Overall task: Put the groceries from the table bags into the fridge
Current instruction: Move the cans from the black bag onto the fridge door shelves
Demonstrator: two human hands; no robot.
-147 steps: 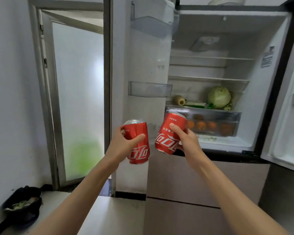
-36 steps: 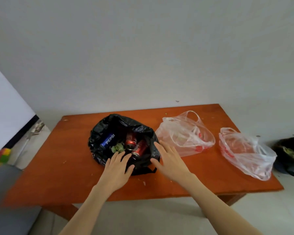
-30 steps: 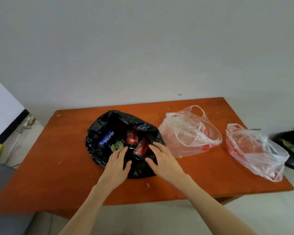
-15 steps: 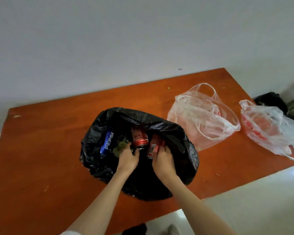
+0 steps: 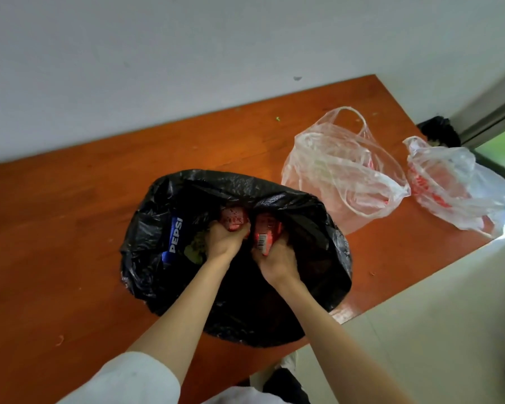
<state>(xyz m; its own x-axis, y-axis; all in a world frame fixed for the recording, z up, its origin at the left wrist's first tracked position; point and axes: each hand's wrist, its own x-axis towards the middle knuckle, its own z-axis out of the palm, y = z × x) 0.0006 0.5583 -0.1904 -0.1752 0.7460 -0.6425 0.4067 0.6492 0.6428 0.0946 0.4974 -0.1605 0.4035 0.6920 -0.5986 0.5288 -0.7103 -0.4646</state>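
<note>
1. Table [image 5: 70, 228], set against the wall [image 5: 158, 53] behind it.
2. Open bag [image 5: 318, 243], on the table near its front edge.
3. Pepsi can [image 5: 175, 237], in the left part of the open bag.
4. Left hand [image 5: 223, 242] and right hand [image 5: 277, 258], side by side in the bag, each gripping one can: left can [image 5: 232, 218], right can [image 5: 264, 231].
5. Second bag [image 5: 347, 176], right of the open bag; third bag [image 5: 455, 185], further right at the table's end.
</note>
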